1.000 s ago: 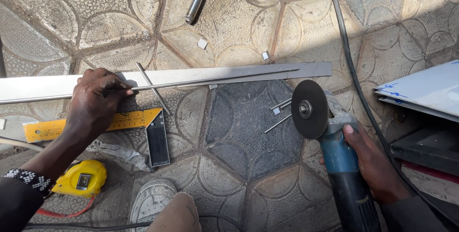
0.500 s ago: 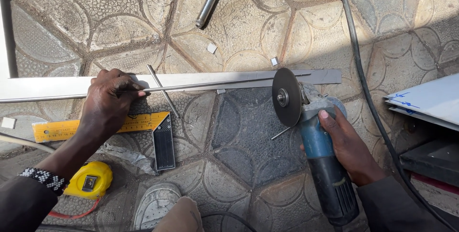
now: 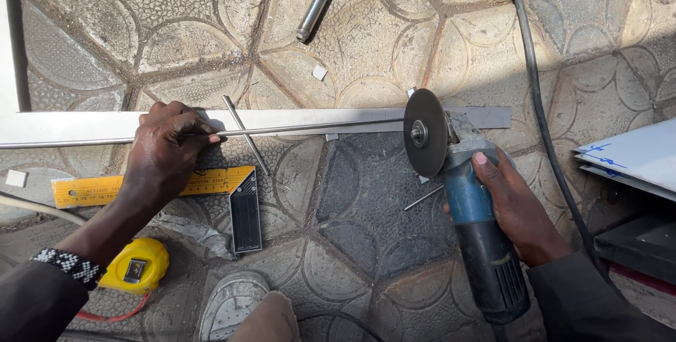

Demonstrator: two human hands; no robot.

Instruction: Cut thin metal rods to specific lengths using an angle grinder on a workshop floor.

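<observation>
The aluminium strip (image 3: 310, 121) lies flat on the patterned paving, running from the left edge of the view across to just past the grinder's disc. The left hand (image 3: 163, 153) presses down on it left of centre, fingers curled and fingertips (image 3: 208, 131) planted on the strip's near edge, where a thin metal rod (image 3: 303, 129) lies along the strip. A second short rod (image 3: 246, 134) lies slantwise across the strip just right of those fingertips.

The right hand (image 3: 517, 208) is wrapped tight around the blue body of an angle grinder (image 3: 472, 208), thumb stretched forward along the top of the housing. The grinder's dark cutting disc (image 3: 424, 133) stands on edge and meets the strip near its right end; whether it is spinning cannot be told. A loose nail or pin (image 3: 423, 198) lies on the paving just left of the grinder body.

Below the left hand, a try square with a yellow ruled blade and a dark stock (image 3: 243, 208) rests on the paving, the wrist crossing over its blade. Nearer the person, a yellow tape measure (image 3: 137, 266) sits beside the left forearm, which wears a black-and-white beaded bracelet (image 3: 69, 264). A shoe (image 3: 232, 303) shows at the bottom edge.

Farther out, a steel tube (image 3: 320, 0) lies at the top of the view, a black power cable (image 3: 539, 102) trails down the right side, and pale sheet panels (image 3: 630, 159) are stacked at the right edge.
</observation>
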